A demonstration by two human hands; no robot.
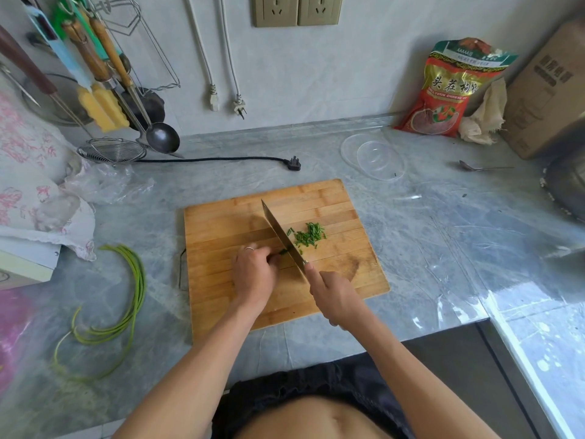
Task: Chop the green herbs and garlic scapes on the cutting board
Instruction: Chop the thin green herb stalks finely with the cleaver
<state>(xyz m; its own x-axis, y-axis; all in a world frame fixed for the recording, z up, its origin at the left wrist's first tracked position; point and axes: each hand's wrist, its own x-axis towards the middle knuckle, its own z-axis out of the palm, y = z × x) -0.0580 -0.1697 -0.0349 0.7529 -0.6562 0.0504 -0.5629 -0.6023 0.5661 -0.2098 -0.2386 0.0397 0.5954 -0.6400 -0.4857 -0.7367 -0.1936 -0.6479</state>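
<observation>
My left hand (253, 274) pinches the soft, limp herbs (282, 251) near their cut end; my right hand (335, 296) grips the cleaver (281, 236). Garlic scapes (126, 299) look stiffer; I'd bunch them mid-stem.

A home kitchen — grey marble counter (427, 236), ladle (162, 137) and strainer (112, 151) on a wall rack (left side), wooden cutting board (221, 236).

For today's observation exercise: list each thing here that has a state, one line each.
Herbs: partly chopped, on board.
Scapes: whole, on counter left of board.
Knife: in right hand, blade on board.
Left hand: pinching uncut herbs.
Bowl: almost empty.
Black plug: unplugged.
</observation>
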